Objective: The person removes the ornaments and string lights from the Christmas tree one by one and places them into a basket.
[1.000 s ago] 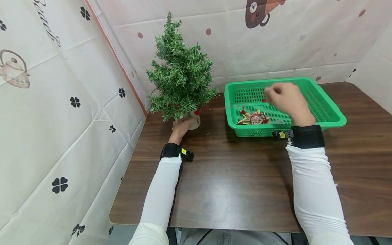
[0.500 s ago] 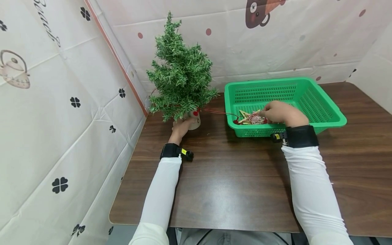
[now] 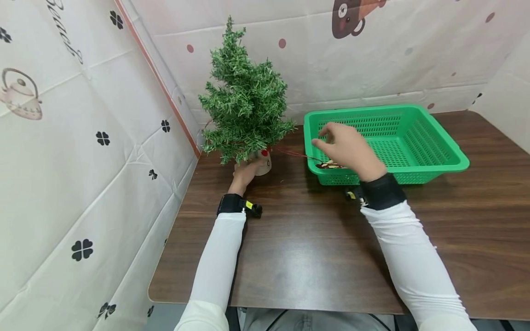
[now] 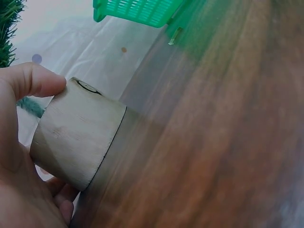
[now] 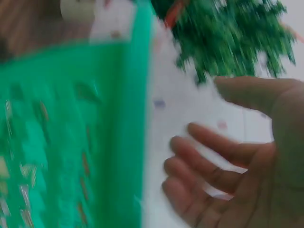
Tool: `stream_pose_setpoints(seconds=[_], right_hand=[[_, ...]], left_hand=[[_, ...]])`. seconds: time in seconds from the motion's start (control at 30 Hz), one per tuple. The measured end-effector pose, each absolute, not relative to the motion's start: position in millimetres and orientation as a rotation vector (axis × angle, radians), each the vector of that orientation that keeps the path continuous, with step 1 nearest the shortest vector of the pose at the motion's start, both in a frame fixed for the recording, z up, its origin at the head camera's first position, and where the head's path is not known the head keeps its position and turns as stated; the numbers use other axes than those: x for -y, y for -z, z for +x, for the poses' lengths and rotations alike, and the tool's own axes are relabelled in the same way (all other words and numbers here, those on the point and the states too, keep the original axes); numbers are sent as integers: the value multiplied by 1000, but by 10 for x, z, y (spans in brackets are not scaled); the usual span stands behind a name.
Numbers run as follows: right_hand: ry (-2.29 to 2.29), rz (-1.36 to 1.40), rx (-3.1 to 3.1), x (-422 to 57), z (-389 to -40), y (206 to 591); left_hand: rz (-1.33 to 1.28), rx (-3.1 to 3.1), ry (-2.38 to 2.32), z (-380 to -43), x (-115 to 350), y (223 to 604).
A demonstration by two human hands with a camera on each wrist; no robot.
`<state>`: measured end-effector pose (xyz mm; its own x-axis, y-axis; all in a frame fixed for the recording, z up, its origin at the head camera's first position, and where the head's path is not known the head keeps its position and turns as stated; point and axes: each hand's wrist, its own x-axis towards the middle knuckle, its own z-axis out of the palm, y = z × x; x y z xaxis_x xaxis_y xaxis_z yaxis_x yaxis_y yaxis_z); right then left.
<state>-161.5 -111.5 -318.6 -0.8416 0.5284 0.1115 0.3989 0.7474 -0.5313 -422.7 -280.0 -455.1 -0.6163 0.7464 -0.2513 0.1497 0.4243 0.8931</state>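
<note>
A small artificial Christmas tree stands upright at the back left. My left hand grips its pale round base, thumb on one side and fingers on the other. Over the left part of the green basket is my right hand, thumb and fingers spread apart, holding nothing in the right wrist view. Below it a star-shaped ornament lies in the basket, mostly hidden by the hand. Red string runs from under the tree over the basket's left rim.
The basket stands right of the tree, near the back wall sheet. A patterned sheet hangs along the left side of the brown wooden table. Bare tabletop lies in front of tree and basket.
My right hand went down to the ornament in the basket, then came up and left with its fingers spread. The red string now hangs lower, over the basket's rim. The left hand stayed put.
</note>
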Motion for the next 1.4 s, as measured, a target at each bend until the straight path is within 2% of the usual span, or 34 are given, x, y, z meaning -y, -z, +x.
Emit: stream_pose_setpoints(seconds=[0.17,0.4,0.93,1.2,1.4], right_hand=[[-878,-474,2666,1394,-1915,3364],[-893,-435,2615,1648,-2086,3551],[-972,-248,2745,1769,-1870,3157],[-992,-214,2698,1795,-1799,3033],[-974,-292,2624,1734,-1696,2950]], left_hand=[[757,-2021,-1177,-4262,2817,4565],[775,-2019,-1098,-4284,2804,4519],[907,-2174,-932,-4301,2716,4527],[804,-2033,-1335,-4280,2754,4590],[856,-2011,-1327,-4305,2740,4605]])
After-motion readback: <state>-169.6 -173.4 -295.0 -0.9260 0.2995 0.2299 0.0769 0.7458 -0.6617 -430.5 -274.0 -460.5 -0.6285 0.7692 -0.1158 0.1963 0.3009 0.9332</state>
